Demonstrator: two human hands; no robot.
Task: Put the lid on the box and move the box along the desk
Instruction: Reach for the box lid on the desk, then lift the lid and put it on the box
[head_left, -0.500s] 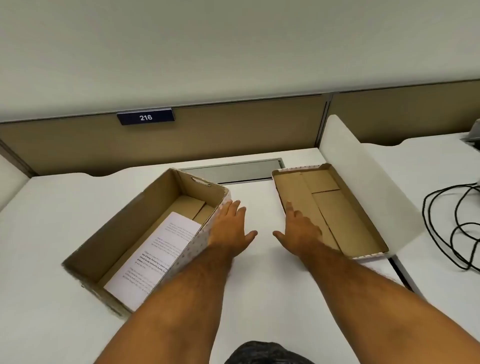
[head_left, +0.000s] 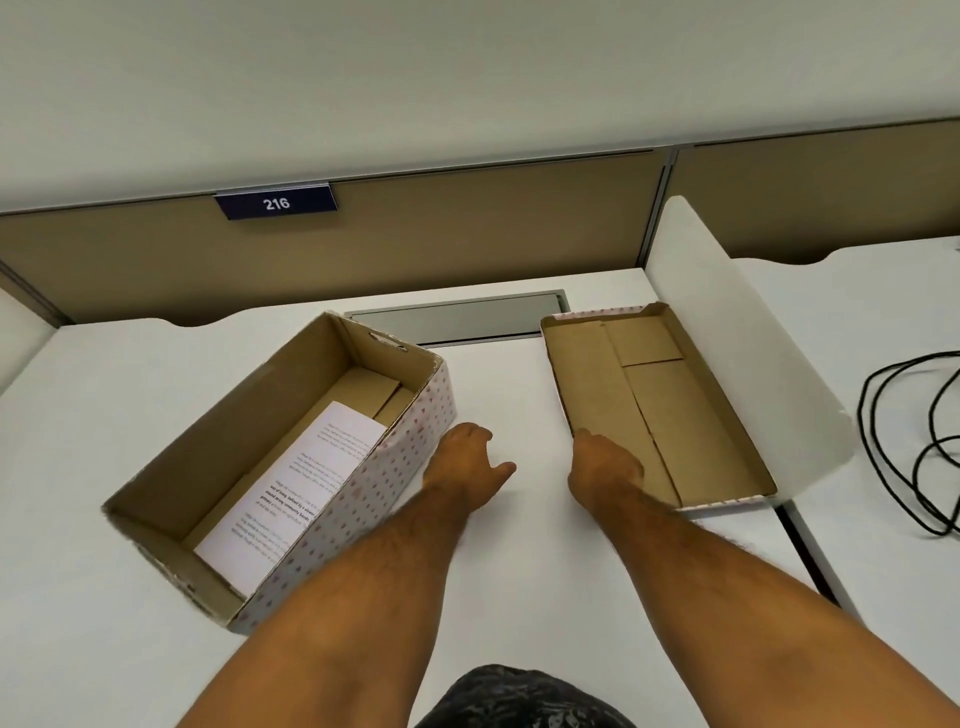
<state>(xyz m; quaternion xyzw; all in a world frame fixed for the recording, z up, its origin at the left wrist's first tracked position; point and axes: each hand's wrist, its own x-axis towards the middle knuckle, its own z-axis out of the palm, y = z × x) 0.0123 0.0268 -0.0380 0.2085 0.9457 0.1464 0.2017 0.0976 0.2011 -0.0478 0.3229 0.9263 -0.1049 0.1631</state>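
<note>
An open cardboard box (head_left: 405, 457) with a white, red-dotted outside sits at an angle on the left of the white desk (head_left: 519, 571); a printed sheet (head_left: 301, 483) lies inside it. Its lid (head_left: 675, 415) lies upside down on the right, brown inside facing up. My left hand (head_left: 465, 467) hovers beside the box's right wall, fingers curled down, holding nothing. My right hand (head_left: 602, 470) rests at the lid's near-left edge, fingers over the rim; whether it grips the lid I cannot tell.
A white curved divider panel (head_left: 737, 332) stands just right of the lid. Black cables (head_left: 914, 447) lie on the neighbouring desk at far right. A grey cable hatch (head_left: 457, 319) is set into the desk's back edge, below a brown partition with a "216" plate (head_left: 276, 202).
Both hands have dropped slightly toward the desk; the left hand's fingers have curled down beside the box, and the right hand has settled onto the lid's near-left edge.
</note>
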